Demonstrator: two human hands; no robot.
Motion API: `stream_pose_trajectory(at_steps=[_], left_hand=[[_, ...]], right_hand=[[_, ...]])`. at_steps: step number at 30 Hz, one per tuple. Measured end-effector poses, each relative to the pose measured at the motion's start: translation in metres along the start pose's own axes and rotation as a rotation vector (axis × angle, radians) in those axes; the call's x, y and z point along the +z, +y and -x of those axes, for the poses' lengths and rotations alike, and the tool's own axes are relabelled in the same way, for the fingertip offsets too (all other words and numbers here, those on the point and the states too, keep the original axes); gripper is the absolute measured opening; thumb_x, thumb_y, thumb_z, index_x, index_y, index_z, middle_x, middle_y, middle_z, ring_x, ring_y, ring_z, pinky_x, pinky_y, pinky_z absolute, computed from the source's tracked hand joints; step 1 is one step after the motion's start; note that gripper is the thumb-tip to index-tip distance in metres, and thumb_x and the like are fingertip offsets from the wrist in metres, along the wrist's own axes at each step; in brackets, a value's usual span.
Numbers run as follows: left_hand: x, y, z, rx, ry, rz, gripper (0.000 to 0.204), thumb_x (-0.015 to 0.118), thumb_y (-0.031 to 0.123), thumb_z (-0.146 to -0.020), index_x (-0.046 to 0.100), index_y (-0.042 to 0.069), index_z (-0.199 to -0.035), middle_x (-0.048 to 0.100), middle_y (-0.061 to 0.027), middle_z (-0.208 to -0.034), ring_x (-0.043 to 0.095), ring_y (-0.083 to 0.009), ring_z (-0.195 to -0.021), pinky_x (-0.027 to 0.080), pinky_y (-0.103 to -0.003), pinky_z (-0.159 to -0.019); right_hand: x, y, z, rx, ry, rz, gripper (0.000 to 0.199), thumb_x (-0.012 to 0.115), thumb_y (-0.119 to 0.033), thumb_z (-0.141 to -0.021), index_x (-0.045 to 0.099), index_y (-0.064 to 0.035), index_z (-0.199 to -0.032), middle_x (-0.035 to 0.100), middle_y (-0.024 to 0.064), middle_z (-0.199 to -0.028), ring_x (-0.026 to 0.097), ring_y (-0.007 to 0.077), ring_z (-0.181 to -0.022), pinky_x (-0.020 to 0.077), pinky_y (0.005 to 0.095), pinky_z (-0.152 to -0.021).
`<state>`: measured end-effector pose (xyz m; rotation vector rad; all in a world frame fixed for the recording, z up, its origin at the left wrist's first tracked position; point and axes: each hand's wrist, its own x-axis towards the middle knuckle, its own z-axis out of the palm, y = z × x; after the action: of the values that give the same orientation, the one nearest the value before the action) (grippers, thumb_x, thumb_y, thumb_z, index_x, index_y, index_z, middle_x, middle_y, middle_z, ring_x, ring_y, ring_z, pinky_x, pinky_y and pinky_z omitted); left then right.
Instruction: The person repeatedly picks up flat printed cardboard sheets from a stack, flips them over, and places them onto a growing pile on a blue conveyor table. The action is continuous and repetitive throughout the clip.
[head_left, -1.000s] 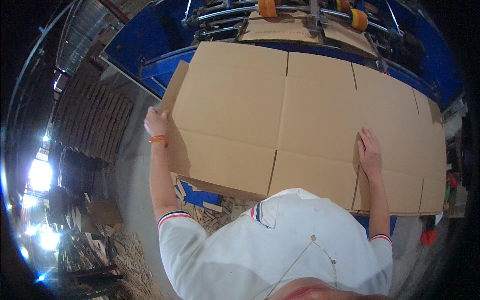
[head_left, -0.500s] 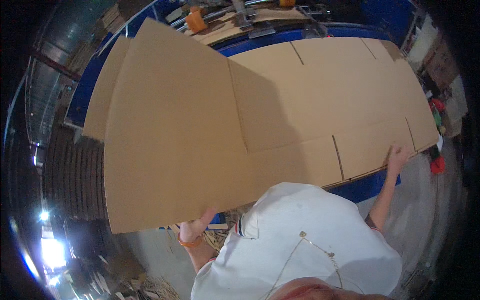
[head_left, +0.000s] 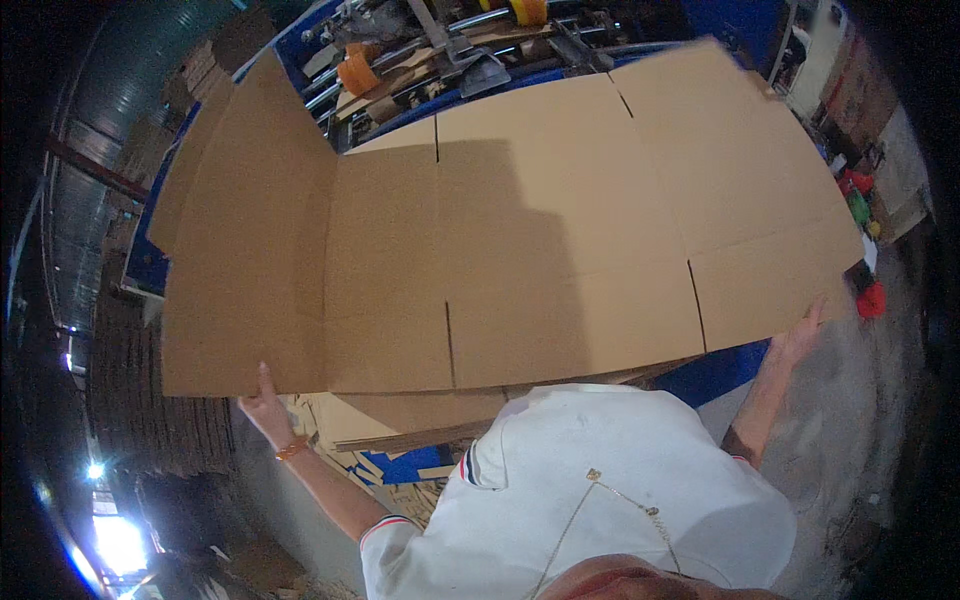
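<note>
A large brown cardboard sheet (head_left: 620, 220), creased and slotted like an unfolded box, spans the view in front of me. Its left panel (head_left: 245, 250) folds up along a crease. My left hand (head_left: 265, 412) grips the near edge of that panel, one finger lying on top and the rest partly hidden beneath. At the near right corner, my right hand (head_left: 797, 338) pinches the sheet's edge. Below the sheet, more flat cardboard (head_left: 400, 418) lies in a pile.
A machine with metal rods and orange rollers (head_left: 357, 72) stands at the far side. Stacked cardboard (head_left: 150, 390) rises at the left. Cardboard scraps (head_left: 415, 500) lie near a blue surface (head_left: 410, 465). Red items (head_left: 870, 298) sit at the far right.
The left panel has swung outward to the left, showing more of the sheet. My left hand has moved left with it; the sheet's right end has lifted. Cardboard underneath now shows.
</note>
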<state>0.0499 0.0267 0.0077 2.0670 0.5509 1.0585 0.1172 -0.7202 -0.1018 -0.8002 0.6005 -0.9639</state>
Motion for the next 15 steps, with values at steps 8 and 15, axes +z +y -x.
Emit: stream_pose_trajectory(at_steps=[8,15], left_hand=[[0.073,-0.021,0.066,-0.025,-0.077,0.125,0.019,0.068,0.007,-0.088,0.064,-0.003,-0.103,0.066,-0.0064,-0.106,0.058,-0.015,-0.09,0.047,-0.03,-0.081],[0.145,0.035,0.127,0.663,-0.738,-0.26,0.065,0.058,-0.009,-0.069,0.058,0.013,-0.13,0.047,-0.0143,-0.143,0.039,-0.0331,-0.136,0.029,-0.048,-0.113]], right_hand=[[0.099,0.043,0.078,-1.131,-0.792,0.723,0.043,0.065,-0.003,-0.078,0.062,-0.0014,-0.12,0.067,0.0151,-0.113,0.064,0.0301,-0.102,0.0518,0.0386,-0.085],[0.128,0.069,0.122,-1.375,-1.36,0.772,0.048,0.063,-0.01,-0.069,0.064,-0.0077,-0.118,0.064,0.0115,-0.12,0.062,0.0277,-0.107,0.0502,0.038,-0.091]])
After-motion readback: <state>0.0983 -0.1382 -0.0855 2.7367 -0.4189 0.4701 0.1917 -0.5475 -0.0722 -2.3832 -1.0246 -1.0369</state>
